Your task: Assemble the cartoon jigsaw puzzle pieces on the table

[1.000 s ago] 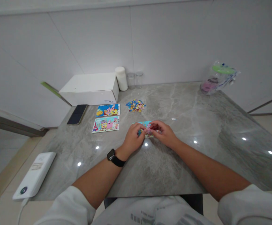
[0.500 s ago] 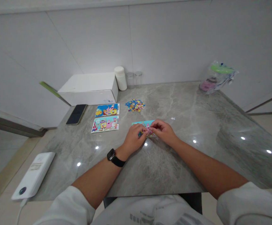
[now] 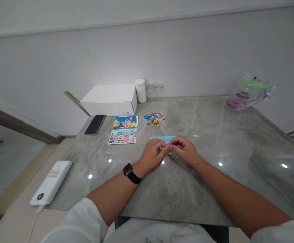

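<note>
A colourful cartoon picture card (image 3: 159, 138) lies on the grey marbled table, partly hidden under both hands. My left hand (image 3: 154, 152), with a black watch on the wrist, rests over the card's left part, its thumb and fingers pinched together. My right hand (image 3: 184, 148) is closed in a pinch over the right part. The fingertips of both hands meet around something small and pinkish, too small to make out. Beyond the card lies a heap of small colourful puzzle pieces (image 3: 155, 118). Two cartoon picture cards, one blue (image 3: 125, 122) and one lighter (image 3: 123, 136), lie to the left.
A white box (image 3: 108, 99), a white bottle (image 3: 141, 91) and two clear jars (image 3: 159, 92) stand at the back. A phone (image 3: 95, 124) and a white power bank (image 3: 52, 182) are at the left. A plastic bag (image 3: 248, 92) sits back right; small white scraps (image 3: 195, 135) lie nearer.
The camera view has shifted, so the table and objects appear further right and slightly lower. Both hands stay pinched together over the card.
</note>
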A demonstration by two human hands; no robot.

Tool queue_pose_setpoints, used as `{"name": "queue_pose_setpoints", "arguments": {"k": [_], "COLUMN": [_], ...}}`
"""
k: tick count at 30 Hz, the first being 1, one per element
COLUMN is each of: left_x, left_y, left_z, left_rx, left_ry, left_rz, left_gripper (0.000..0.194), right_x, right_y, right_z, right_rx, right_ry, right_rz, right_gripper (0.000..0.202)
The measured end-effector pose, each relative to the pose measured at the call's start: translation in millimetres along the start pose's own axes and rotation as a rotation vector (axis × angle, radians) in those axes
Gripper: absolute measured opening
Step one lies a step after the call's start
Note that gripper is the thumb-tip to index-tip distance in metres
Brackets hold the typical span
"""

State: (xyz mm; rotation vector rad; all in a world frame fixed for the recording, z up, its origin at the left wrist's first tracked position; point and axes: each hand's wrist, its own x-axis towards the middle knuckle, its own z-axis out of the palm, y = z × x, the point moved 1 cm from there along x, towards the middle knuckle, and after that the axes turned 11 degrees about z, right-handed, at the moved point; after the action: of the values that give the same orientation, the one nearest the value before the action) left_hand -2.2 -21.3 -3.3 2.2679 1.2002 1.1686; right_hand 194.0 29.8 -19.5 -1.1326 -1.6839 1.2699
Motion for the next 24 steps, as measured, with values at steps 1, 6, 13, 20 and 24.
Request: {"name": "queue_pose_setpoints", "arguments": {"k": [1,6,13,20,24], "left_x": [0,0,-5,-7,-7], "left_y": [0,1,-5,-9,-9], "left_z": [0.0,-0.5,3.5,5.7,5.8], "left_rx": [0.003,0.046,0.114,0.173,0.188], "left_ry": [-0.008,-0.029,-0.063,-0.086,-0.111], "left_rz": [0.001,-0.017,-0.019,-0.013,-0.016], "left_gripper": [0.013,0.012,0.022,0.025,0.029], "right_x": [0,2,7,7,7], "right_y": [-1,-1,5,1,1], "right_z": [0,-5,-13,-12,-11], "right_rx": [-0.009,-0.097,-0.284,-0.330,-0.377], "right_ry": [0.001,0.071,0.186,0.124,0.101], "right_rz": [-0.005,-0.040,-0.063,-0.059,-0.079], "right_gripper": [0.022,0.017,0.013,0.010,0.009]}}
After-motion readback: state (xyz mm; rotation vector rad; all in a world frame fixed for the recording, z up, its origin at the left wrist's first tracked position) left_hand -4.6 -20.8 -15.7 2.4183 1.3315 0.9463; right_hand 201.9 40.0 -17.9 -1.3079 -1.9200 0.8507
